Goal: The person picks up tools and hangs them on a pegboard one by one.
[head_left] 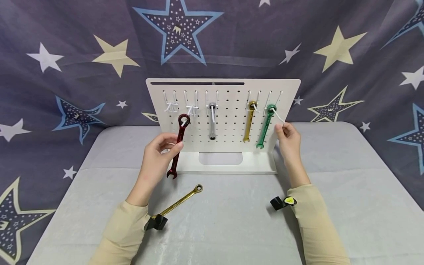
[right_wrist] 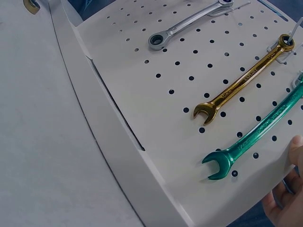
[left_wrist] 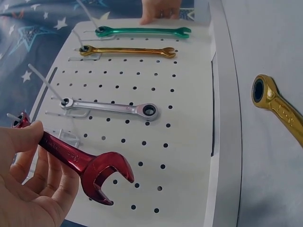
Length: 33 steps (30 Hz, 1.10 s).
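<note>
The person's left grip [head_left: 157, 156], a bare hand, is pinching a shiny dark-red metal combination wrench [left_wrist: 71, 155] between thumb and curled fingers. The wrench is slanting in front of the left part of an upright white perforated pegboard [head_left: 228, 146], its ring end up and its open jaw end down. A white wire hook [head_left: 191, 107] is poking its tip through the ring.

The right grip [head_left: 289, 141] is clasping the pegboard's right edge, thumb on the front and fingers curling behind it, just beside a glossy green metal combination wrench [head_left: 265, 129] that is hanging by its ring. A gold-coloured metal combination wrench [head_left: 249, 125] is hanging next to it, and a silver metal wrench with two ring ends [head_left: 212, 129] is hanging nearer the middle. On the pale grey counter [head_left: 232, 213], a second gold-coloured wrench [head_left: 180, 201] is lying near the left wrist.

Small stamped characters are showing on the red, green and hanging gold shafts, too faint to read surely. A yellow label [head_left: 290, 200] on the right wrist's black strap is carrying print too small to make out.
</note>
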Available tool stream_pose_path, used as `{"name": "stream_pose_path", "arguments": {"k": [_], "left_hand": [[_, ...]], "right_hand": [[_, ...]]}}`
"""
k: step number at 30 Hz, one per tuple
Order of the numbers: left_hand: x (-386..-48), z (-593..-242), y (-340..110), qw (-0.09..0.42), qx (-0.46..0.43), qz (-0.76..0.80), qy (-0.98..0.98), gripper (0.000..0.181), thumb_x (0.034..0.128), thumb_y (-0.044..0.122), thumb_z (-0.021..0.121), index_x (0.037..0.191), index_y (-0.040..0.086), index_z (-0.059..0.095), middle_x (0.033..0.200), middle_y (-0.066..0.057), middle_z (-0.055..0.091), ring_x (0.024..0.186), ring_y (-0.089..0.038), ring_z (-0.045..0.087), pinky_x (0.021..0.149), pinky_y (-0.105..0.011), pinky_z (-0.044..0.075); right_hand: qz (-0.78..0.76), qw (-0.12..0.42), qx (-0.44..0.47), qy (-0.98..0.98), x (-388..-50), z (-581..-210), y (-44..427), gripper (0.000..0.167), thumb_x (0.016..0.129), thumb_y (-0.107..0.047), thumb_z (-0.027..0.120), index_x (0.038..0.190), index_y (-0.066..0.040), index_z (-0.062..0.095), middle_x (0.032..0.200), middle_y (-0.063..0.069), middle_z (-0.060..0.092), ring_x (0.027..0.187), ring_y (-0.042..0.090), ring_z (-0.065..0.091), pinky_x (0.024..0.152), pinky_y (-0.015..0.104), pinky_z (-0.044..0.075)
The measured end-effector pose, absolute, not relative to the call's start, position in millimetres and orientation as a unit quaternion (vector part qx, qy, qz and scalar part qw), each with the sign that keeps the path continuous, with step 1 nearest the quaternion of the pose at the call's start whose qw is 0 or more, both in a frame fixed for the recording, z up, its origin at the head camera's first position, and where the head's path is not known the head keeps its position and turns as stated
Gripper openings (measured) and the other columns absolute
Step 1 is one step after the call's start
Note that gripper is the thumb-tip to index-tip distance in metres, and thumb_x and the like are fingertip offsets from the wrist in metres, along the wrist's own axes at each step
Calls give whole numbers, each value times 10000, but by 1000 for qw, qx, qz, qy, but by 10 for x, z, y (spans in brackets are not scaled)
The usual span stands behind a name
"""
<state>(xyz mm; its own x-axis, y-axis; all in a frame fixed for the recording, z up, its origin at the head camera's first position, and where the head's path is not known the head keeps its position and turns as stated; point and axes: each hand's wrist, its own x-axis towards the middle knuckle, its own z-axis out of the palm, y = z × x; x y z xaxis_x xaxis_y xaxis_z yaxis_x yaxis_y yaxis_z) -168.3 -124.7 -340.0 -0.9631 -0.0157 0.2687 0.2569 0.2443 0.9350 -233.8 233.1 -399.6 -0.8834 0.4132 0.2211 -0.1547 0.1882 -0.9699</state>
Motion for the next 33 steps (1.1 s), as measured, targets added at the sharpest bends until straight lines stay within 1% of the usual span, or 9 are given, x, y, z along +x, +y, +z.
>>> {"name": "stream_pose_path", "arguments": {"k": [5,9,12,20,26,30,33], "left_hand": [[-1716,-3400,-1245,107,-81,-607,-784,225,908,45,716,1116,-21,659,909,12,645,814,-89,622,751,-223,492],[-1752,-3400,-1231,104,-83,-601,-788,211,913,47,710,1106,-25,662,935,-41,655,812,-93,620,776,-263,477],[-1783,-3399,-1216,101,-83,-597,-792,202,916,52,708,1099,-22,665,955,-91,656,813,-92,616,800,-270,463],[-1852,-3384,-1196,95,-80,-583,-803,199,931,76,697,1103,-16,663,980,-144,648,818,-81,606,842,-315,456],[-1899,-3382,-1183,89,-79,-580,-806,213,936,79,692,1119,-23,657,1014,-161,646,837,-97,603,839,-297,461],[-1927,-3381,-1175,85,-75,-578,-808,228,940,92,690,1133,-22,652,1027,-157,643,862,-129,603,819,-271,463],[-1950,-3383,-1168,84,-72,-580,-807,226,939,82,688,1135,-23,650,1025,-151,643,862,-138,603,796,-253,466]], "right_hand": [[634,225,-88,-735,-2335,-3998,2336,267,989,-230,618,1041,29,579,825,-181,579,810,35,522,737,165,425],[632,226,-87,-736,-2333,-3997,2339,271,989,-229,617,1043,34,582,829,-170,579,802,37,522,730,164,426],[631,224,-88,-738,-2334,-3996,2339,276,990,-229,615,1048,38,581,848,-151,582,808,39,525,732,165,428],[630,215,-93,-740,-2351,-4000,2344,260,995,-222,607,1055,28,576,884,-128,597,851,29,539,756,170,434],[630,217,-93,-739,-2348,-3995,2339,261,992,-226,612,1046,26,575,893,-114,593,850,35,543,755,174,434],[633,219,-90,-737,-2343,-3990,2334,268,992,-229,611,1044,32,573,897,-104,590,858,44,544,767,185,431],[633,220,-91,-737,-2345,-3993,2332,256,994,-225,608,1035,26,573,879,-120,588,851,41,541,767,183,430]]}}
